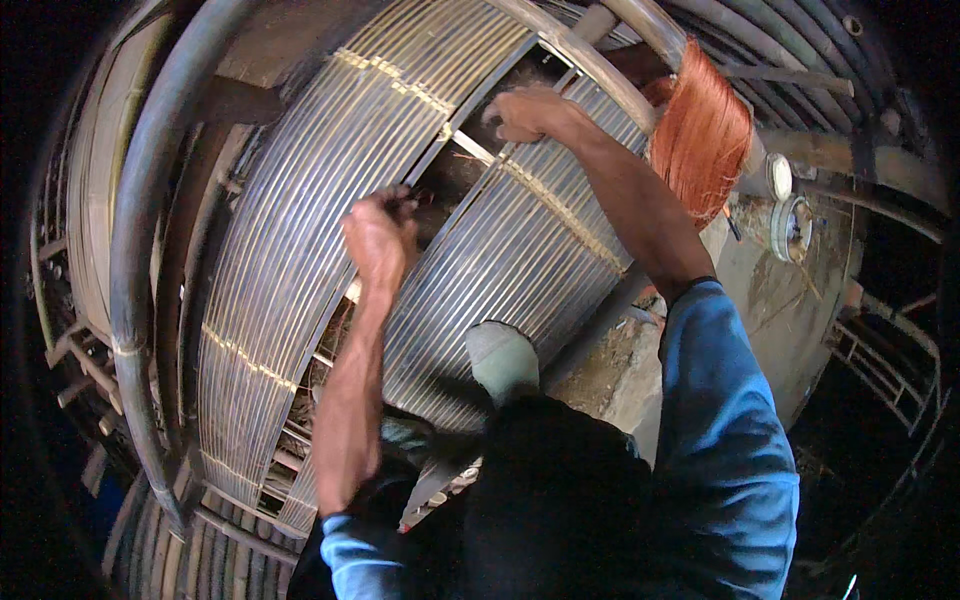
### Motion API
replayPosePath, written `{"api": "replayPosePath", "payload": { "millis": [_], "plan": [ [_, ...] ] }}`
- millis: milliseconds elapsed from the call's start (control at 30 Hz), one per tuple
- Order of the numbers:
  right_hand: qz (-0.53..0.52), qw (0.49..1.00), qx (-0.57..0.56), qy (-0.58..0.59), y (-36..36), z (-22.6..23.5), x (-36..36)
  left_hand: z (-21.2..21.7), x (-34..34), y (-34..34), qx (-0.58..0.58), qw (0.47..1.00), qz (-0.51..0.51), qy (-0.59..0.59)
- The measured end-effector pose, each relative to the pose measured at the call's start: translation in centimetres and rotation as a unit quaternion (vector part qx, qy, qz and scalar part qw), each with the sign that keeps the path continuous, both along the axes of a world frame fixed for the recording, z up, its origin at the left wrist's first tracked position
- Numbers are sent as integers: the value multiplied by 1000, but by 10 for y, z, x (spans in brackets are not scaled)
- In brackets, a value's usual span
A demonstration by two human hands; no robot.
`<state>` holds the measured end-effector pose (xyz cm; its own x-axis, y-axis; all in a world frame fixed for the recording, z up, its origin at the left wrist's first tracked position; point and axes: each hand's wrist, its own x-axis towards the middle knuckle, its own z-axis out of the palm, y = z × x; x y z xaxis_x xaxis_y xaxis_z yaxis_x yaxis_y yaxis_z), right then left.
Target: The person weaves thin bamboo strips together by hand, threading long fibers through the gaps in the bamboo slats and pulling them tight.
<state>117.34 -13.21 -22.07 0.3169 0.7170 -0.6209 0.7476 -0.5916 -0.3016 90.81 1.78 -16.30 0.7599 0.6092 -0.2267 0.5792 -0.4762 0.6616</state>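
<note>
Nearest, a grey shoe (502, 358) rests on the ribbed panel of thin bamboo slats (300, 220). Higher up, the left hand (380, 238) has its grip closed at the dark gap between panels, on what I cannot tell. Farther, the right hand (528, 112) curls over the neighbouring slat panel's (520, 250) top edge, beside a hanging bundle of orange fibre (702, 135).

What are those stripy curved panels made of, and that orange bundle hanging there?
The stripy panels look like thin split bamboo or cane slats, grey and weathered, tied in rows with pale binding; it could be other wood. The orange bundle looks like fine plastic or fibre twine, bright and stringy. The left hand and right hand press on the slats.
</note>
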Motion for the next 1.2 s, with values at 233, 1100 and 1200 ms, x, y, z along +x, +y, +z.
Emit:
{"api": "replayPosePath", "payload": {
  "millis": [233,1100,1200],
  "plan": [
    [-8,998,6,60,3,-19,-20,-50,70,-51,45,998,-24,20],
    [-346,818,345,305,-98,44,-16,-65,52,-35,-65,992,-79,-74],
    [-410,748,365,373,-105,52,-27,-74,51,-43,-66,994,-63,-64]
  ]
}}
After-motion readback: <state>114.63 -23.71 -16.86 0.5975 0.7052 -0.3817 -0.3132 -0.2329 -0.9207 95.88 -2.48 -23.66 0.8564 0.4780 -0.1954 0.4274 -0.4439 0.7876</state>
